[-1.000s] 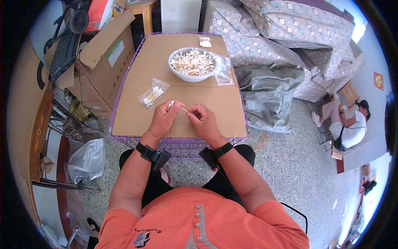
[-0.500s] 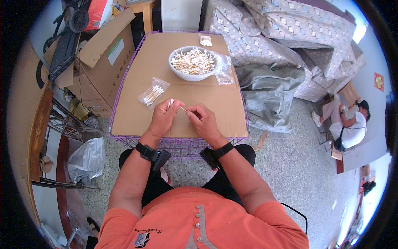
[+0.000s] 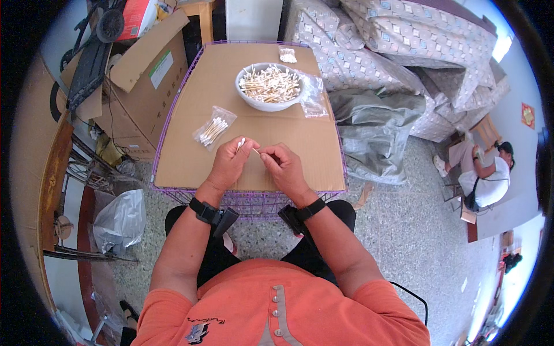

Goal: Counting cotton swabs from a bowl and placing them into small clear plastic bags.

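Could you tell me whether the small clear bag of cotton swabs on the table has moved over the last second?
No. The bag of cotton swabs lies at the same spot left of the white bowl.

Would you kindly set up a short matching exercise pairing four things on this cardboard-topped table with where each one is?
Things:
1. white bowl of cotton swabs
2. filled clear swab bag
3. empty clear bag
4. small white packet

Places:
A. far edge of the table
B. just right of the bowl
C. far middle of the table
D. left of centre, beyond the left hand

Pairs: 1-C, 2-D, 3-B, 4-A
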Motion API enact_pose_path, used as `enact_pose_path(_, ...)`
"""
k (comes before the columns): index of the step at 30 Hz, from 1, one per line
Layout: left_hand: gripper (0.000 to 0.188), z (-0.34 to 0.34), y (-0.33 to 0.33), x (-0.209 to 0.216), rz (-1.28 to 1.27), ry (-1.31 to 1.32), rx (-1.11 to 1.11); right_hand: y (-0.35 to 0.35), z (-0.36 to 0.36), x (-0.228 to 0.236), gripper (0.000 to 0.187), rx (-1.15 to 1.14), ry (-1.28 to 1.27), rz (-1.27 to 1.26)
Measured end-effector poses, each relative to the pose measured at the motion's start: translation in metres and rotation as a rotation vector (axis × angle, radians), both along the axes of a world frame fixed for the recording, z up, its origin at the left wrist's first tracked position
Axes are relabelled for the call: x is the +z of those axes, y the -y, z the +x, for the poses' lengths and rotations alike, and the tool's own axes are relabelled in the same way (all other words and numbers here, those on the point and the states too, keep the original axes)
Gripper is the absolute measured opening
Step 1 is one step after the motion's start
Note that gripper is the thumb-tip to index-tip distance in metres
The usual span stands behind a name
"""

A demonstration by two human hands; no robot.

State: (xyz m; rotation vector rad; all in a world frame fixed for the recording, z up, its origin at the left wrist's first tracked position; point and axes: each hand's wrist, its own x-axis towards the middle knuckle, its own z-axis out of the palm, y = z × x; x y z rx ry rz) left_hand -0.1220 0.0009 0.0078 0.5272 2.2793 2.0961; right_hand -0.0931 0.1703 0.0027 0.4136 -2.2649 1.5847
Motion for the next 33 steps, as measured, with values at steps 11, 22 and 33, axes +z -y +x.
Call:
enact_pose_path(11,0.024,0.001,-0.002,0.001,0.041,-0.003,0.011,0.001,0.000,0.003,0.012,0.074,-0.014,0.046)
enact_pose_path(22,0.026,0.000,0.002,0.001,0.085,0.107,-0.016,0.004,-0.001,-0.002,0.013,0.083,-0.006,0.102)
enact_pose_path(33,0.015,-0.004,0.000,-0.005,0.055,-0.020,-0.048,0.005,-0.002,-0.005,0.007,0.025,0.091,-0.041)
